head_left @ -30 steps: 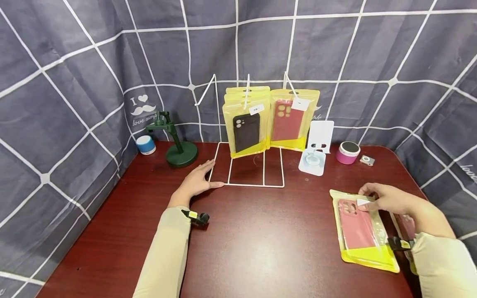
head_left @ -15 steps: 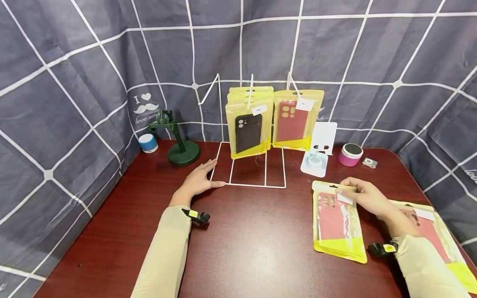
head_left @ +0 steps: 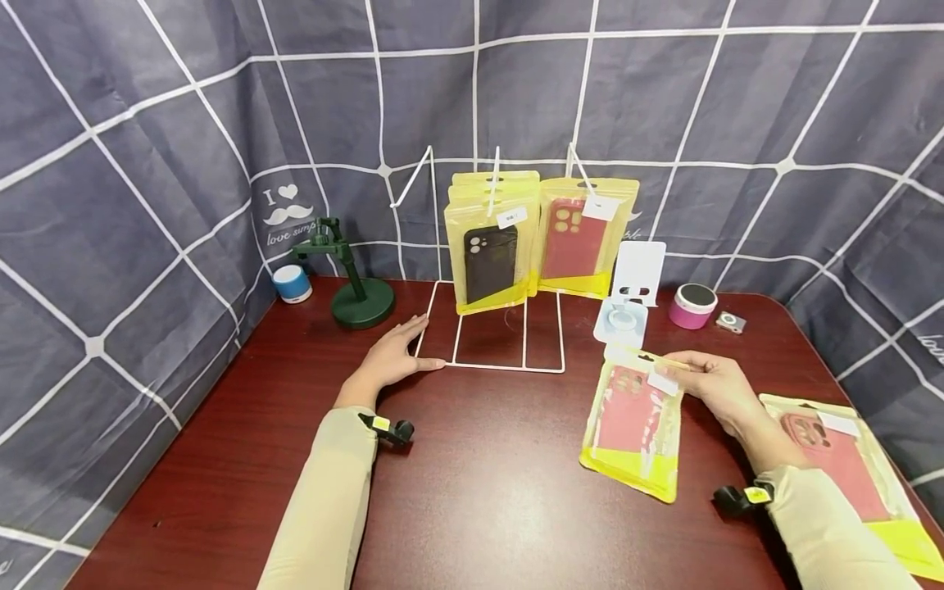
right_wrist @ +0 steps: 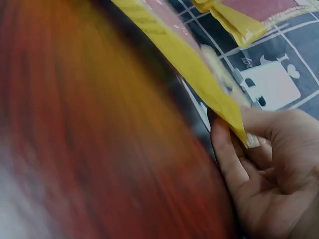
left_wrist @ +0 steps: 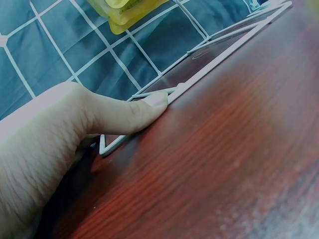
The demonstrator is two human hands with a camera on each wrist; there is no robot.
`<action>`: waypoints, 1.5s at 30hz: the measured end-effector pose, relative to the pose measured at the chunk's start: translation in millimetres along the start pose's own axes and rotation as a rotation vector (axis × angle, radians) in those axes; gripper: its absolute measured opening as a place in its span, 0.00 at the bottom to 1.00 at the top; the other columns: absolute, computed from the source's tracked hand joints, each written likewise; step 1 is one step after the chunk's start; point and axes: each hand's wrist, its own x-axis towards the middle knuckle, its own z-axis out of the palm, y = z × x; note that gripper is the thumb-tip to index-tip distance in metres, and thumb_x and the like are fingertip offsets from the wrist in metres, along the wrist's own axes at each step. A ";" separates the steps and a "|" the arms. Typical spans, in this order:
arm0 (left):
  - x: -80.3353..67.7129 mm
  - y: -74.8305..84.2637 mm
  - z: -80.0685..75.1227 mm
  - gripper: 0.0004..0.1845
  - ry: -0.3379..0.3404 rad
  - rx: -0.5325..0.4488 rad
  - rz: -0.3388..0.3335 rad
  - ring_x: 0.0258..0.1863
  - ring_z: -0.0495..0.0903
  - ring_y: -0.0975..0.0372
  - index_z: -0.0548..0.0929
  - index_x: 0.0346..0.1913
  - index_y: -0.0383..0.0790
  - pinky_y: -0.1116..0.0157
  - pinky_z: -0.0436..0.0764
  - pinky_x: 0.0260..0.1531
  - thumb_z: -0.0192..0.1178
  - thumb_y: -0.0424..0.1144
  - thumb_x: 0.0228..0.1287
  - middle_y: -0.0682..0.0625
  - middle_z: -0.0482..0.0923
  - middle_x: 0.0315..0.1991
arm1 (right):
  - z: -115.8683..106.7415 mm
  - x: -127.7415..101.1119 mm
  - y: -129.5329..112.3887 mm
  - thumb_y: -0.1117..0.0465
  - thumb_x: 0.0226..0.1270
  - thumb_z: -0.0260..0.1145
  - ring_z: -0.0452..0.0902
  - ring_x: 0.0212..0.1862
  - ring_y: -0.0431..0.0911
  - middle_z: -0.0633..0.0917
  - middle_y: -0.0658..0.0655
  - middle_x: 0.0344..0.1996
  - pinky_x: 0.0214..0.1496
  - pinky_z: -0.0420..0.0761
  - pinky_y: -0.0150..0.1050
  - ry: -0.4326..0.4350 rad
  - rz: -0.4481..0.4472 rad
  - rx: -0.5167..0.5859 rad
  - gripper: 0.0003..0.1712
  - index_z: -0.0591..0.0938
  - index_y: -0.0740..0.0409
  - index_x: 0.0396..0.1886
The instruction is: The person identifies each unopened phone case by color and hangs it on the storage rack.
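Note:
My right hand (head_left: 711, 385) pinches the top corner of a clear-and-yellow pouch holding a pink phone case (head_left: 625, 414), above the right half of the table. In the right wrist view, thumb and fingers (right_wrist: 232, 159) grip its edge. My left hand (head_left: 389, 360) rests with extended fingers at the front left corner of a white wire display rack (head_left: 509, 368). Its thumb (left_wrist: 134, 112) lies on the front wire in the left wrist view. Pouches with a black phone case (head_left: 490, 262) hang on the rack's middle hook, and a pouched red phone case (head_left: 574, 242) on the right one.
Another pouched pink phone case (head_left: 848, 467) lies at the right edge. Behind stand a white phone stand (head_left: 638, 266), a pink speaker (head_left: 693, 306) and a small silver device (head_left: 731, 322). At left are a green stand (head_left: 361, 303) and a blue speaker (head_left: 292, 283).
My right hand has carried the pouched pink phone case leftward, uncovering the other pouch at the right. The left hand has stayed on the rack.

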 end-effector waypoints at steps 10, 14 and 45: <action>-2.2 -4.7 -0.6 0.59 -0.002 -0.024 -0.024 0.79 0.48 0.47 0.57 0.80 0.54 0.47 0.53 0.75 0.66 0.76 0.48 0.52 0.50 0.80 | 1.4 3.8 0.1 0.66 0.73 0.65 0.86 0.39 0.40 0.89 0.48 0.41 0.42 0.86 0.34 -0.077 -0.051 0.146 0.17 0.79 0.68 0.58; -2.4 -6.2 0.8 0.59 0.008 -0.026 -0.021 0.78 0.49 0.47 0.58 0.80 0.53 0.47 0.54 0.75 0.66 0.76 0.47 0.51 0.51 0.80 | 3.6 4.3 1.5 0.68 0.72 0.65 0.86 0.40 0.39 0.89 0.49 0.41 0.42 0.85 0.32 -0.072 -0.071 0.175 0.17 0.78 0.69 0.57; 0.2 -0.6 0.2 0.58 -0.011 -0.012 -0.024 0.79 0.49 0.47 0.57 0.80 0.53 0.47 0.53 0.75 0.66 0.75 0.49 0.52 0.50 0.80 | 8.0 -0.6 1.6 0.59 0.70 0.70 0.82 0.35 0.36 0.89 0.43 0.36 0.37 0.80 0.27 0.162 -0.214 -0.237 0.16 0.85 0.64 0.52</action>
